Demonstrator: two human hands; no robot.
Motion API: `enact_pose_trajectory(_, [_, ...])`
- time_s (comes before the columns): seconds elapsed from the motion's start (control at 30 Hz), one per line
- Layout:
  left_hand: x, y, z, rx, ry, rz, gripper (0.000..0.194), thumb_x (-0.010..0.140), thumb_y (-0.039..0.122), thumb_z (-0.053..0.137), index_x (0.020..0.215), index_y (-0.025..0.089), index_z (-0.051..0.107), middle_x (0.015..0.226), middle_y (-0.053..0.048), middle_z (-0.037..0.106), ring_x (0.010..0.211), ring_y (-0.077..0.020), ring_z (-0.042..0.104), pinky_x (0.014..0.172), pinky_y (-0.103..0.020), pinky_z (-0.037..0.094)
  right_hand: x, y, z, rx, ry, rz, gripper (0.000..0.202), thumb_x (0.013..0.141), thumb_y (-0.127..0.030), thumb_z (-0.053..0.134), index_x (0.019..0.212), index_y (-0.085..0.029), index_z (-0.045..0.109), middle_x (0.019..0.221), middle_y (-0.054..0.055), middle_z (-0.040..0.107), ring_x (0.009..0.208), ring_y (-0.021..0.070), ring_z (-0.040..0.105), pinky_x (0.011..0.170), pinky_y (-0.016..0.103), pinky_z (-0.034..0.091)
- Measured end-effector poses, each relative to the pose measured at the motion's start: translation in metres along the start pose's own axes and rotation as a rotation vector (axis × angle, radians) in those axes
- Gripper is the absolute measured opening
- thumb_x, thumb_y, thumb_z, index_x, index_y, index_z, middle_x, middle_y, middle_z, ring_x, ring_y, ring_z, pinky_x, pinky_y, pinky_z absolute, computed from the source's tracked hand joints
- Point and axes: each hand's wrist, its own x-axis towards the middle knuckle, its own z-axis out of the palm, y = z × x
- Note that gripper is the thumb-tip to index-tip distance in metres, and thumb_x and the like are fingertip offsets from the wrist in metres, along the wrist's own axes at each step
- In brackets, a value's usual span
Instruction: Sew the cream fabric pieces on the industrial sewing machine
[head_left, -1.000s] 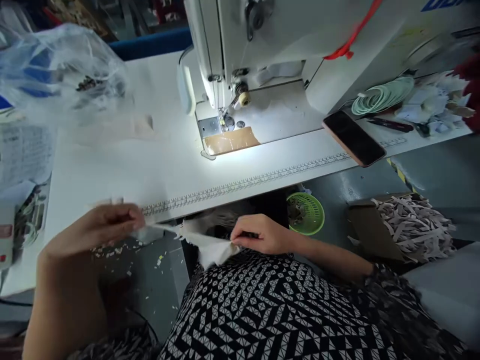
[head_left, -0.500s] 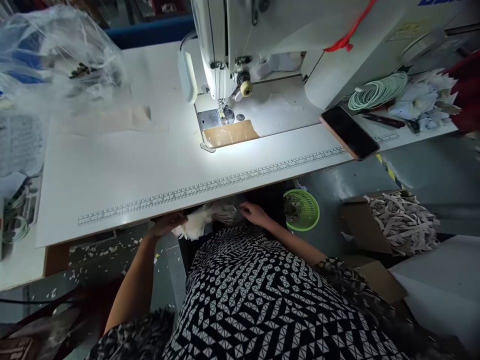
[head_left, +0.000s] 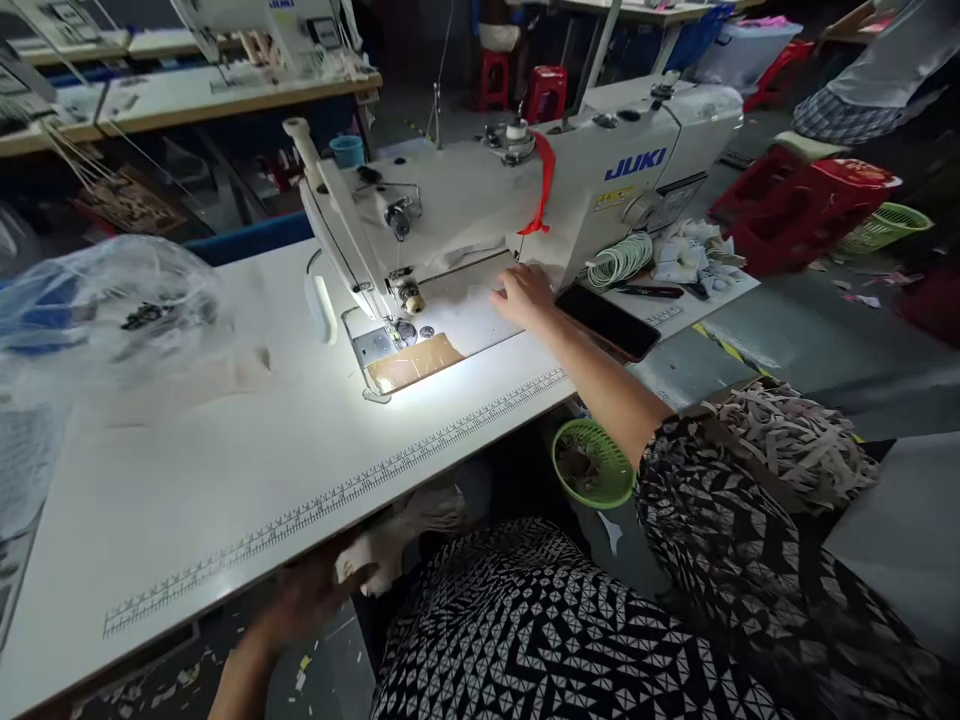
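My right hand (head_left: 526,294) is over the bed of a white sewing machine (head_left: 480,200), beneath its arm and close to the pillar. Its thumb and fingers are bent but apart, with nothing visible between them. Pale flat pieces (head_left: 484,312) lie on the machine bed beside it. Below the table's front edge is my left hand (head_left: 319,597), smeared by motion, near a bundle of whitish cloth (head_left: 386,550) on my lap. Whether it grips the cloth is unclear. A tan piece (head_left: 416,362) lies in front of the lit needle area, with a small dark disc (head_left: 427,331) behind it.
A phone (head_left: 607,322), a coil of pale green cord (head_left: 619,260) and a heap of scraps (head_left: 694,252) lie at the right. A plastic bag (head_left: 142,300) covers the left back. Below stand a green basket (head_left: 626,485) and a box of strips (head_left: 795,450).
My right hand has gone from the lap cloth up onto the machine bed. My left hand has shifted and blurred near the cloth. The camera view has tilted up, showing more of the room.
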Motion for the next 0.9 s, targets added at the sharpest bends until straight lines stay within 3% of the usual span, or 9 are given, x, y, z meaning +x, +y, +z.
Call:
enact_pose_trajectory(0.1, [-0.013, 0.046, -0.022, -0.255, -0.047, 0.215, 0.046, 0.093, 0.061, 0.059, 0.127, 0.032, 0.071, 0.125, -0.008, 0.074, 0.117, -0.032, 0.069, 0.096, -0.042, 0.06, 0.008, -0.005, 0.01, 0.068, -0.033, -0.041, 0.009, 0.092, -0.018, 0.06, 0.09, -0.018, 0.068, 0.117, 0.017, 0.07, 0.116, 0.0349, 0.058, 0.098, 0.05, 0.046])
enact_pose_trajectory(0.17, [-0.005, 0.077, -0.04, -0.406, 0.034, 0.392, 0.038, 0.096, 0.052, 0.06, 0.127, 0.032, 0.07, 0.132, -0.009, 0.07, 0.123, -0.0293, 0.066, 0.105, -0.044, 0.056, -0.008, -0.01, 0.003, 0.258, -0.068, -0.107, 0.008, 0.09, -0.017, 0.06, 0.083, -0.02, 0.065, 0.105, 0.011, 0.074, 0.105, 0.0287, 0.064, 0.094, 0.043, 0.049])
enact_pose_trajectory(0.3, [0.051, 0.125, -0.072, -0.553, 0.497, 0.382, 0.042, 0.092, 0.052, 0.067, 0.125, 0.027, 0.064, 0.137, -0.01, 0.064, 0.131, -0.0278, 0.06, 0.111, -0.045, 0.053, -0.064, -0.03, -0.026, 0.735, -0.204, -0.239, 0.009, 0.088, -0.029, 0.065, 0.086, -0.021, 0.062, 0.094, 0.004, 0.074, 0.088, 0.0206, 0.067, 0.083, 0.034, 0.052])
enact_pose_trajectory(0.4, [0.098, 0.143, -0.086, -0.586, 0.486, 0.368, 0.051, 0.081, 0.06, 0.075, 0.113, 0.022, 0.066, 0.132, -0.011, 0.066, 0.122, -0.0283, 0.064, 0.102, -0.043, 0.056, -0.095, -0.054, -0.04, 0.983, -0.342, -0.281, 0.016, 0.088, -0.036, 0.064, 0.089, -0.02, 0.06, 0.087, 0.002, 0.073, 0.081, 0.0177, 0.069, 0.08, 0.032, 0.053])
enact_pose_trajectory(0.5, [0.124, 0.144, -0.095, -0.671, 0.386, 0.368, 0.051, 0.076, 0.068, 0.075, 0.086, 0.019, 0.062, 0.09, -0.007, 0.073, 0.082, -0.0214, 0.07, 0.073, -0.034, 0.058, -0.103, -0.076, -0.037, 1.006, -0.383, -0.272, 0.016, 0.089, -0.035, 0.063, 0.086, -0.02, 0.058, 0.082, 0.001, 0.071, 0.073, 0.0155, 0.066, 0.073, 0.029, 0.05])
enact_pose_trajectory(0.57, [0.131, 0.135, -0.103, -0.676, 0.42, 0.349, 0.05, 0.074, 0.066, 0.075, 0.076, 0.02, 0.055, 0.064, -0.001, 0.065, 0.059, -0.0155, 0.06, 0.058, -0.029, 0.048, -0.096, -0.087, -0.028, 0.898, -0.337, -0.257, 0.014, 0.088, -0.032, 0.066, 0.087, -0.02, 0.059, 0.085, 0.002, 0.07, 0.074, 0.0154, 0.064, 0.071, 0.028, 0.047])
enact_pose_trajectory(0.63, [0.133, 0.121, -0.112, -0.613, 0.502, 0.288, 0.044, 0.074, 0.059, 0.075, 0.071, 0.021, 0.052, 0.051, 0.004, 0.055, 0.047, -0.0116, 0.049, 0.051, -0.026, 0.037, -0.086, -0.095, -0.017, 0.748, -0.306, -0.251, 0.012, 0.086, -0.024, 0.068, 0.095, -0.018, 0.063, 0.09, 0.003, 0.071, 0.077, 0.0161, 0.063, 0.071, 0.028, 0.045])
enact_pose_trajectory(0.77, [0.133, 0.093, -0.136, -0.374, 0.592, 0.128, 0.028, 0.076, 0.045, 0.066, 0.068, 0.021, 0.055, 0.049, 0.005, 0.051, 0.046, -0.0101, 0.04, 0.051, -0.026, 0.027, -0.072, -0.108, 0.002, 0.393, -0.284, -0.319, 0.023, 0.088, -0.008, 0.058, 0.107, -0.017, 0.068, 0.091, 0.004, 0.072, 0.076, 0.0186, 0.061, 0.07, 0.029, 0.041])
enact_pose_trajectory(0.9, [0.139, 0.076, -0.15, -0.157, 0.599, 0.053, 0.022, 0.077, 0.041, 0.062, 0.068, 0.021, 0.057, 0.052, 0.004, 0.053, 0.055, -0.0133, 0.044, 0.055, -0.027, 0.031, -0.076, -0.108, 0.009, 0.174, -0.204, -0.482, 0.025, 0.097, -0.011, 0.047, 0.108, -0.016, 0.069, 0.098, 0.009, 0.07, 0.086, 0.0219, 0.06, 0.078, 0.033, 0.041])
